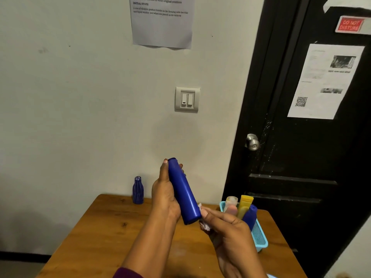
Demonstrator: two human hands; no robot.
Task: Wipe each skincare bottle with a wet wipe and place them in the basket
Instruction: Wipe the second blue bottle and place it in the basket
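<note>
Right hand (226, 227) pinches the wet wipe (203, 224), left hand (164, 197) grips a blue bottle (183, 191); basket (259, 237) holds three, ribbed bottle (138, 190) at desk's (112, 227) back edge remains.

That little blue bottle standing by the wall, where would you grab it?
Probably the small bottle round its wide ribbed body, below the narrow neck, coming from the front: it stands upright at the back edge of the table, with the wall close behind.

Black door (291, 157), switch (187, 99), seemingly wooden table (112, 227)
</note>
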